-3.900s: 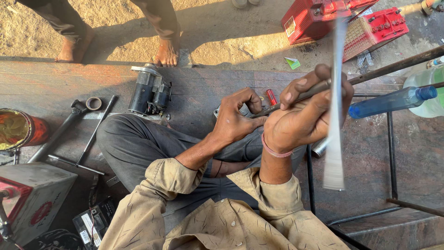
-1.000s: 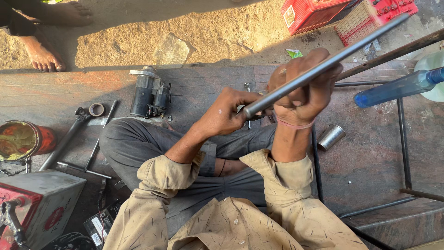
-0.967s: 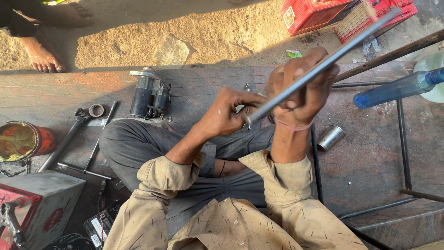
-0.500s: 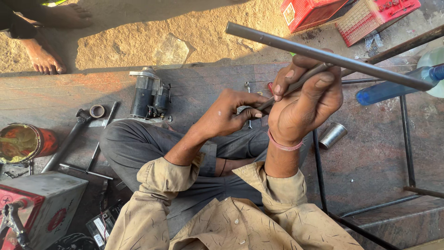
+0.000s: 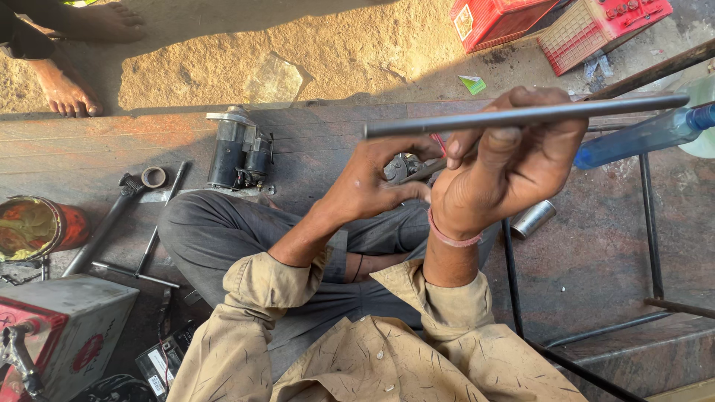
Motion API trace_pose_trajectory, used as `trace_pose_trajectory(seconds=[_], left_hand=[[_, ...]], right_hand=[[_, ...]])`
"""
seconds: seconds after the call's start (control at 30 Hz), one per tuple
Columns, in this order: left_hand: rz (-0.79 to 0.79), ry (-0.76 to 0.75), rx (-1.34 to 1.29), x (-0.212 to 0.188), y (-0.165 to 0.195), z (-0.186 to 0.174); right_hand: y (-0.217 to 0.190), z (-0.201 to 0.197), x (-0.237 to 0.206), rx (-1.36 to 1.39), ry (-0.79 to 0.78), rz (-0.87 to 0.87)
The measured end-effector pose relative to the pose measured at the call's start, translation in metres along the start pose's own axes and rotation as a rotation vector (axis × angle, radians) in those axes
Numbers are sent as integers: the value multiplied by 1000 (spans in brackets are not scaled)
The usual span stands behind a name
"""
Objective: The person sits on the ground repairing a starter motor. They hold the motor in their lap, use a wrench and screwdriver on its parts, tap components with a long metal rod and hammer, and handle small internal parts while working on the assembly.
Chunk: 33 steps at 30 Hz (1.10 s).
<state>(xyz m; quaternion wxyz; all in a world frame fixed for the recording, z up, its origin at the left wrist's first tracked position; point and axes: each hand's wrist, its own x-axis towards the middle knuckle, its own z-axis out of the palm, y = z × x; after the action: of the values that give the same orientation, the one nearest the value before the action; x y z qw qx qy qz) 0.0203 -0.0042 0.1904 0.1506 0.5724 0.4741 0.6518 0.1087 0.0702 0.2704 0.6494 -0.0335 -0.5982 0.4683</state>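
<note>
My right hand [image 5: 514,160] is raised in front of me and grips a long grey metal rod [image 5: 596,112], which lies almost level and reaches from above my left hand out to the right. My left hand [image 5: 369,186] sits lower, over my crossed legs, with its fingers closed around a small metal part [image 5: 398,167]. A thin dark bar [image 5: 423,173] runs from that part towards my right hand. What the palms cover is hidden.
A starter motor [image 5: 238,152] lies on the dark floor beyond my knee. A red tin [image 5: 37,227], long tools [image 5: 112,223] and a grey box [image 5: 67,327] are left. A small metal sleeve [image 5: 532,219], blue bottle [image 5: 640,138], red crates [image 5: 499,18] and another person's foot [image 5: 67,89] are around.
The rod in my right hand has swung from a steep diagonal to nearly level, and that hand has risen towards the camera. My left hand has stayed in place.
</note>
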Motion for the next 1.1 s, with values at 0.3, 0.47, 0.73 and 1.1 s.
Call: trace_pose_trajectory(seconds=[0.3,0.47,0.73,1.1], left_hand=[[-245,-128,-62,-2,-7,-8],[-280,28,-17,1,-2,2],[-28,-130,-51,0,0,-7],[-346,41,26,2,-7,6]], right_hand=[[4,-8,1,139,-97,155],[10,-13,1,264,-111,248],[9,-17,2,255,-67,213],[6,-14,-6,239,-79,217]])
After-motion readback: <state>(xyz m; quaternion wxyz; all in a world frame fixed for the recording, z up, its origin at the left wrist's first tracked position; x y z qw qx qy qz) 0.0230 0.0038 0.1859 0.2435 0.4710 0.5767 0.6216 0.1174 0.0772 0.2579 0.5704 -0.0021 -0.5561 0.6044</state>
